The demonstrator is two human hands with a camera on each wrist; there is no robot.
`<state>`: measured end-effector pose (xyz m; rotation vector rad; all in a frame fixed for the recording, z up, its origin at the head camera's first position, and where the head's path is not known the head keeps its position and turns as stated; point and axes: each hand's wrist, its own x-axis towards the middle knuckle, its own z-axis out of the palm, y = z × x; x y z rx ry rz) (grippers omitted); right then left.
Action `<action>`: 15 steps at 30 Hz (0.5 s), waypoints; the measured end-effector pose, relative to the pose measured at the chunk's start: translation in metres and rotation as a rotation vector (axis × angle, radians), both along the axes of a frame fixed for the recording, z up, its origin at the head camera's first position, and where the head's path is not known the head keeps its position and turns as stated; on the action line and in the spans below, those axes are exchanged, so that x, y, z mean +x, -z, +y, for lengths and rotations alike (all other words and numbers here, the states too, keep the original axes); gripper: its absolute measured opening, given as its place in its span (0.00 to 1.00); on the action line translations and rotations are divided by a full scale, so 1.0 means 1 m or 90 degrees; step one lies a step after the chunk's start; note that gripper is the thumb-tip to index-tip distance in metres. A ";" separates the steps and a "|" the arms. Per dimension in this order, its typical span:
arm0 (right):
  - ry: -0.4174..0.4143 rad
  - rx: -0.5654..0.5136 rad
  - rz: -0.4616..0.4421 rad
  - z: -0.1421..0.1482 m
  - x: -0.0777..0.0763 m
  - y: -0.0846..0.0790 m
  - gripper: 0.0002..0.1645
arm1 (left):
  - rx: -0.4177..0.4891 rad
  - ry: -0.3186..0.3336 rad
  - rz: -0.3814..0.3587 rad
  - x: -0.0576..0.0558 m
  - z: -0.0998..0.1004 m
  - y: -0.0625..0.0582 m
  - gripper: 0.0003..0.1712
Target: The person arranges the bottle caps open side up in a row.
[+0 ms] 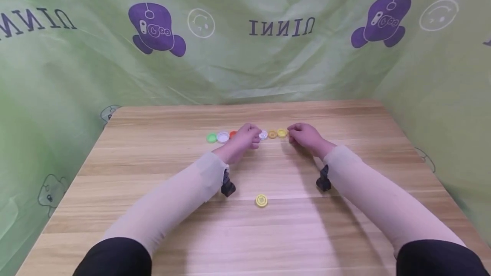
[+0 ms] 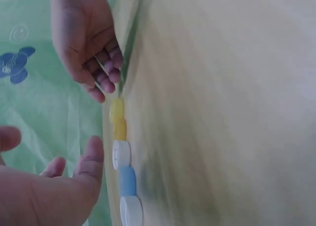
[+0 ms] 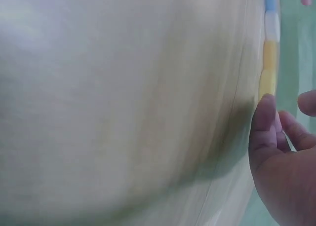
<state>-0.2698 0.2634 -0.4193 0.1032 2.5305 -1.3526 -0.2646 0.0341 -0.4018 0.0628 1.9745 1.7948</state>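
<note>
A row of round plastic caps lies on the table, with a green cap (image 1: 212, 138), a white cap (image 1: 223, 137) and a red cap (image 1: 232, 134) at its left end. My left hand (image 1: 245, 136) hovers over the middle of the row, fingers loosely bent and nothing held, hiding some caps from the head camera. A blue cap (image 2: 128, 181) shows there in the left wrist view. Right of that hand come another white cap (image 1: 263, 134), an orange cap (image 1: 272, 134) and a yellow cap (image 1: 281, 133). My right hand (image 1: 308, 136) is at the yellow end, loosely bent; a fingertip seems to touch that cap.
A single yellow cap (image 1: 261, 200) with a marked top lies nearer to me, between the forearms. The wooden table (image 1: 153, 173) is bordered by a green printed curtain (image 1: 238, 67) at the back and sides. Dark wrist cameras (image 1: 228, 187) hang below the sleeves.
</note>
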 end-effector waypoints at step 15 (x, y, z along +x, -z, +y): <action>-0.311 0.047 -0.013 -0.034 0.086 0.001 0.18 | -0.216 0.269 0.034 0.065 -0.043 0.014 0.20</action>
